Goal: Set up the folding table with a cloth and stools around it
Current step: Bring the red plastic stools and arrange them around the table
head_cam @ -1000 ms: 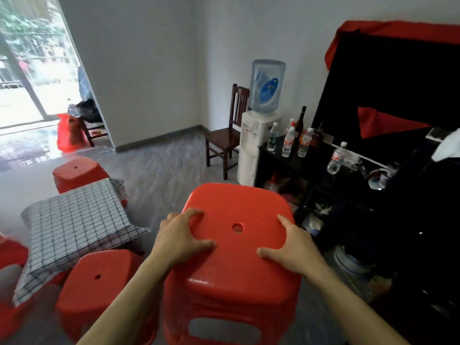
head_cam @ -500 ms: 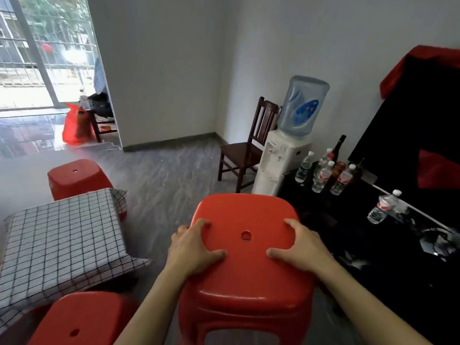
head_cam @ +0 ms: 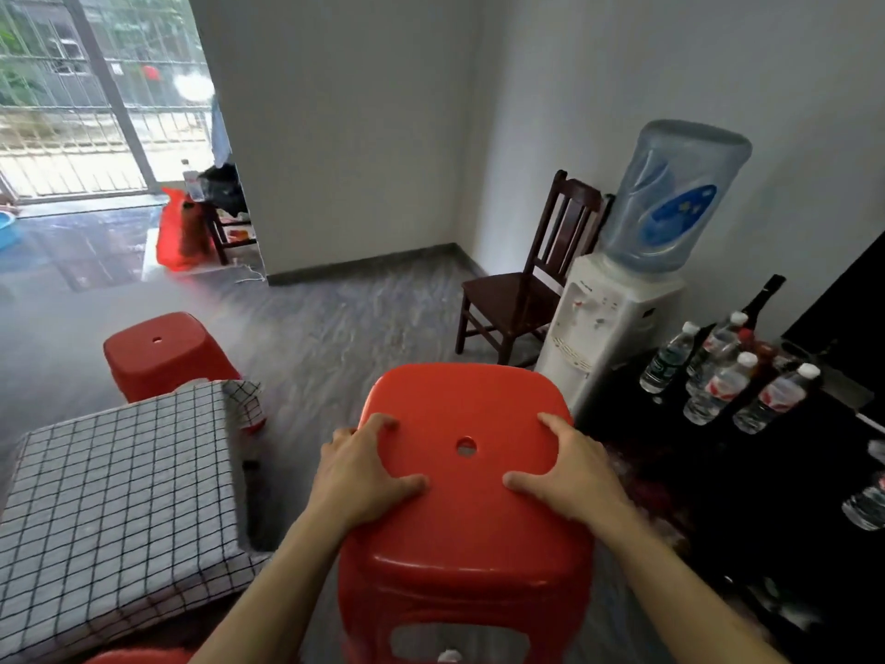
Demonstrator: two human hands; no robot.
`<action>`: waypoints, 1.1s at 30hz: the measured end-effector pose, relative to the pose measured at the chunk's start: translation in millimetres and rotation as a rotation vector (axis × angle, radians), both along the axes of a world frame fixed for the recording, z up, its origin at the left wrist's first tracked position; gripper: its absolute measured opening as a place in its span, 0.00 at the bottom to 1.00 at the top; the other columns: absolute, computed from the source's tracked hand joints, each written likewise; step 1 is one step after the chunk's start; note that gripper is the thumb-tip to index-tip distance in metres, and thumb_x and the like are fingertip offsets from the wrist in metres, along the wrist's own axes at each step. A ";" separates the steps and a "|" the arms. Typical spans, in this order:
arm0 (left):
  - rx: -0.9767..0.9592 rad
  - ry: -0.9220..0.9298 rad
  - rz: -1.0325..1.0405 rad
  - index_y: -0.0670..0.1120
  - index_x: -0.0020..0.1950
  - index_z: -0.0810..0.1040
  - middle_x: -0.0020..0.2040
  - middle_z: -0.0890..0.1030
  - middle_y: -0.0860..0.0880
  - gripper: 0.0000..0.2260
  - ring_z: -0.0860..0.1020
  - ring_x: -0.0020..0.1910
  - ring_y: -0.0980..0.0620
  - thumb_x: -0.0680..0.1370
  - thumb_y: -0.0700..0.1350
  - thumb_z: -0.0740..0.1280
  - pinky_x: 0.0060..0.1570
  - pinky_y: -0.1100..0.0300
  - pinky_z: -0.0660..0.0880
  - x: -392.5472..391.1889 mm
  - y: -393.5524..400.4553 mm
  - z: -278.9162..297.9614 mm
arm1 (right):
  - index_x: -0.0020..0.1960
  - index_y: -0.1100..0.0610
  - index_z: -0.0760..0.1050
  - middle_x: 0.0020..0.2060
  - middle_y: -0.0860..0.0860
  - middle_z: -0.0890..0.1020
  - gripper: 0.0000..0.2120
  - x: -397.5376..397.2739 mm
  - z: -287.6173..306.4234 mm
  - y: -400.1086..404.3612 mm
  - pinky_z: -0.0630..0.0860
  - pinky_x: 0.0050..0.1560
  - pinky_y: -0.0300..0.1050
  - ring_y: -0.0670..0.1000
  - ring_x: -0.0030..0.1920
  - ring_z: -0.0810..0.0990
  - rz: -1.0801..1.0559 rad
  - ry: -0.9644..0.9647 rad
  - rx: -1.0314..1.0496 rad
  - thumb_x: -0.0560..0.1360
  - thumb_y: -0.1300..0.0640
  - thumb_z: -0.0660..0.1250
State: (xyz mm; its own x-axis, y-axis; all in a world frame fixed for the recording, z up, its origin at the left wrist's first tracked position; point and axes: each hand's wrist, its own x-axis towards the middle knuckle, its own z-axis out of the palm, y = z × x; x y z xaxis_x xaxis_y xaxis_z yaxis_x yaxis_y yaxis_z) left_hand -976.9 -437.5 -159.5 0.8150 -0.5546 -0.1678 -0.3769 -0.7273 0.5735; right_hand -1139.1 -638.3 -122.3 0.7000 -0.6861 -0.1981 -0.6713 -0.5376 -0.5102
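Stool (head_cam: pixel 471 510): glossy red plastic, rounded square seat, small centre hole.

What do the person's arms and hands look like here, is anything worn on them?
Both arms are bare along the whole visible forearm: no sleeves, gloves, watch or bracelets show. The left hand and right hand carry no rings that can be made out. The fingernails look short and unpainted, though the picture is slightly soft.
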 end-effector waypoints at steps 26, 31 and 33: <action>-0.065 0.187 0.650 0.62 0.68 0.65 0.63 0.71 0.43 0.39 0.72 0.61 0.43 0.61 0.62 0.77 0.62 0.48 0.73 308.3 -18.2 -125.0 | 0.73 0.46 0.68 0.64 0.53 0.77 0.47 477.1 -111.9 -77.9 0.69 0.68 0.45 0.53 0.64 0.75 0.564 0.069 0.038 0.57 0.44 0.82; -0.056 0.212 0.788 0.61 0.68 0.65 0.61 0.71 0.43 0.38 0.72 0.59 0.43 0.61 0.62 0.76 0.60 0.50 0.73 331.4 -15.1 -169.3 | 0.72 0.45 0.69 0.61 0.54 0.78 0.44 531.2 -163.1 -68.6 0.70 0.65 0.44 0.53 0.61 0.77 0.645 0.081 0.032 0.59 0.40 0.80; -0.065 0.233 0.839 0.60 0.68 0.66 0.62 0.71 0.43 0.37 0.72 0.60 0.43 0.63 0.62 0.75 0.61 0.50 0.73 339.9 -16.2 -190.2 | 0.71 0.46 0.70 0.61 0.53 0.78 0.43 550.7 -185.5 -68.2 0.70 0.65 0.44 0.53 0.61 0.78 0.685 0.085 0.046 0.60 0.39 0.79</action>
State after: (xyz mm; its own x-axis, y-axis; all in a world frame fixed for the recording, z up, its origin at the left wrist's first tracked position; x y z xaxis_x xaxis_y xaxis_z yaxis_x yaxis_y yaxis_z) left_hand -637.0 -453.7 -349.7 0.9074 0.1991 -0.3702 0.4008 -0.6750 0.6195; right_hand -588.5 -706.5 -307.9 0.9534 -0.0843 -0.2896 -0.2266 -0.8338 -0.5034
